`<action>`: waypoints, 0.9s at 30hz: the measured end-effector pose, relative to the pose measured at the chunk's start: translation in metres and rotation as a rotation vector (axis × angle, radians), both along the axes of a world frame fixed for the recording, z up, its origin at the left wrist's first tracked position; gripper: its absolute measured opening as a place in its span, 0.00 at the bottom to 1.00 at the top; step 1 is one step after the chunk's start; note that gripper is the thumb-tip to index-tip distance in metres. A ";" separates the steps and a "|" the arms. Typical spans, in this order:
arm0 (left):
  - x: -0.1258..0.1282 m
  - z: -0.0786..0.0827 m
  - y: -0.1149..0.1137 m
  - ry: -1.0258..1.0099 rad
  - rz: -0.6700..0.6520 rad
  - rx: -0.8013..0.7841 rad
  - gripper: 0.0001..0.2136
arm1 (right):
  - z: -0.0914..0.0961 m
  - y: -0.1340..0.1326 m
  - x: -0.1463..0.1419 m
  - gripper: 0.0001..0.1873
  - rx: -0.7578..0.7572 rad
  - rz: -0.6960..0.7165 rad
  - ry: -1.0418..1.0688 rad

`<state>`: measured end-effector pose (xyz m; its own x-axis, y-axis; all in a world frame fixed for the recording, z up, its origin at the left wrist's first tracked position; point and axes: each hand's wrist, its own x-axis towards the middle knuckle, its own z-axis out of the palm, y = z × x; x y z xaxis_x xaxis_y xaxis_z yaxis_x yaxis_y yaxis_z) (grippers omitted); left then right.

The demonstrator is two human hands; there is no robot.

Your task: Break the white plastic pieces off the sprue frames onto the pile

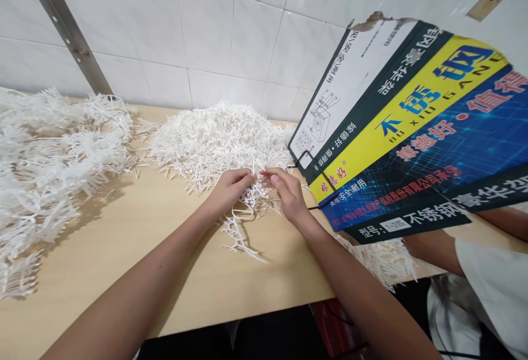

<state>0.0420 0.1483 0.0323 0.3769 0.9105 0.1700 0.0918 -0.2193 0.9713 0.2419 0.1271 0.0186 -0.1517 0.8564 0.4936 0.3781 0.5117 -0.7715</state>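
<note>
My left hand point(231, 190) is closed in a pinch on a thin white branched plastic strip point(241, 233). Its lower end hangs below the fingers and curls onto the tabletop. Just beside it, my right hand point(287, 190) has thumb and fingers drawn together at the same spot; what lies between its fingertips is too small to make out. Right behind both hands rises a heap of short white plastic pieces point(223, 134), some of them scattered at its front edge.
A larger pile of white branched strips point(61, 151) covers the left of the wooden table point(193, 299). On the right a printed cardboard panel point(396, 134) stands, held by a black wire frame point(330, 181). Beyond it, another person's arm point(433, 251) is near more white pieces point(381, 258).
</note>
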 end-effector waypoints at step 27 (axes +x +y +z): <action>0.000 -0.003 0.000 0.077 -0.147 0.008 0.18 | -0.005 0.010 -0.009 0.10 -0.247 -0.238 0.442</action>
